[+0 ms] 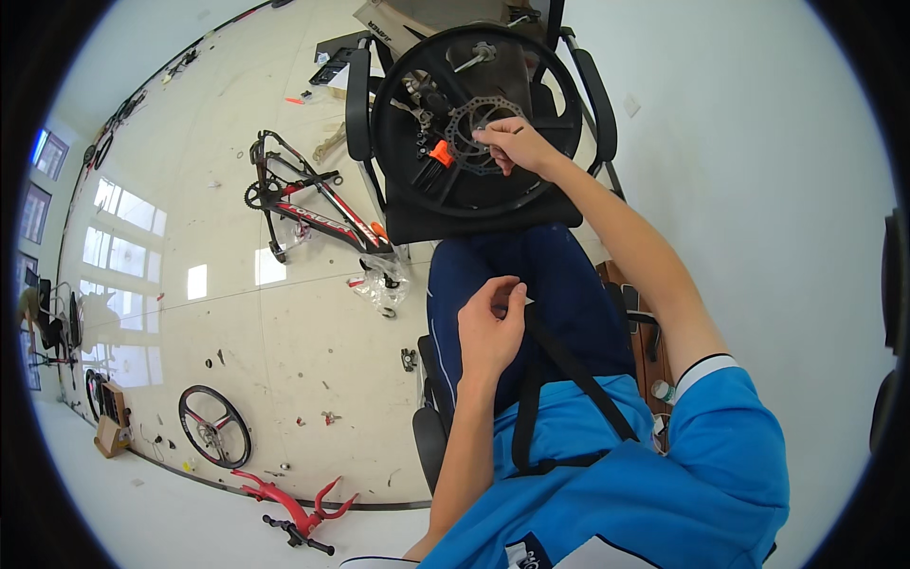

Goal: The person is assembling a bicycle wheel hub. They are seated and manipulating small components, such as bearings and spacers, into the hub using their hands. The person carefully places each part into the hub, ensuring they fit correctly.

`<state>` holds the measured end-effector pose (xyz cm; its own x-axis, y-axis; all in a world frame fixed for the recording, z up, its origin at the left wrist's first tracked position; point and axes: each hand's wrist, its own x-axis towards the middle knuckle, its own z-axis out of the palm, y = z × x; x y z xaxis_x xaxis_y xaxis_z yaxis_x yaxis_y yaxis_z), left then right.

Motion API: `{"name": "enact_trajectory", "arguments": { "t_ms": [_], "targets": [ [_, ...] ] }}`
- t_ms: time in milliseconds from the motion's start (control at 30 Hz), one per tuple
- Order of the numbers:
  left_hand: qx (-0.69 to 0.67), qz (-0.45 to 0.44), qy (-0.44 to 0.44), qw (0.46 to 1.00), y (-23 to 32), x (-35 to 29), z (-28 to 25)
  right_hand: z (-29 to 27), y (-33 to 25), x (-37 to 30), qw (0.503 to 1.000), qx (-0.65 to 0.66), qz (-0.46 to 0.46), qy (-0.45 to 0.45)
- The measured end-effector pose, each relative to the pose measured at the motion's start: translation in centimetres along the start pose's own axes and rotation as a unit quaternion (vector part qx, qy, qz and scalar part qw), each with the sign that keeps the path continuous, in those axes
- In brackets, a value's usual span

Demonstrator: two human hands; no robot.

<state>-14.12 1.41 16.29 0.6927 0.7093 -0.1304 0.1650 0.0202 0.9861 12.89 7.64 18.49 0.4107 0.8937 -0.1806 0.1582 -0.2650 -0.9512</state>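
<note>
Your right hand is over the middle of the metal disc, thumb and fingers drawn together; what they pinch, if anything, is too small to tell. The disc sits at the centre of the black wheel, which lies on the chair before you. Your left hand is loosely curled, half open above your lap, nothing showing in it.

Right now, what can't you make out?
Head view: anything pinched by the right hand over the brake disc; the hand covers it.
Head view: inside of the left hand; its own curl hides it.
Head view: small parts on the floor; too small to identify.
</note>
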Motion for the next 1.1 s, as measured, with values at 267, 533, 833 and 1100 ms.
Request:
{"name": "enact_trajectory", "arguments": {
  "t_ms": [267, 533, 833, 1100],
  "targets": [
    [0.000, 0.009, 0.004, 1.000, -0.1, 0.1, 0.1, -0.2, -1.8, -0.4, 0.894, -0.422, -0.146, -0.029],
    [-0.009, 0.012, 0.020, 1.000, -0.1, 0.2, -0.4, -0.5, -1.0, -0.1, 0.742, -0.584, -0.328, -0.039],
    [-0.013, 0.003, 0.033, 0.999, 0.1, 0.3, -0.9, -0.6, 0.4, -0.8, 0.851, -0.393, -0.338, 0.081],
    [0.001, -0.003, 0.025, 1.000, 0.1, 0.5, -0.7, -1.5, -0.9, -0.8, 0.992, 0.117, -0.054, 0.011]
  ]
}}
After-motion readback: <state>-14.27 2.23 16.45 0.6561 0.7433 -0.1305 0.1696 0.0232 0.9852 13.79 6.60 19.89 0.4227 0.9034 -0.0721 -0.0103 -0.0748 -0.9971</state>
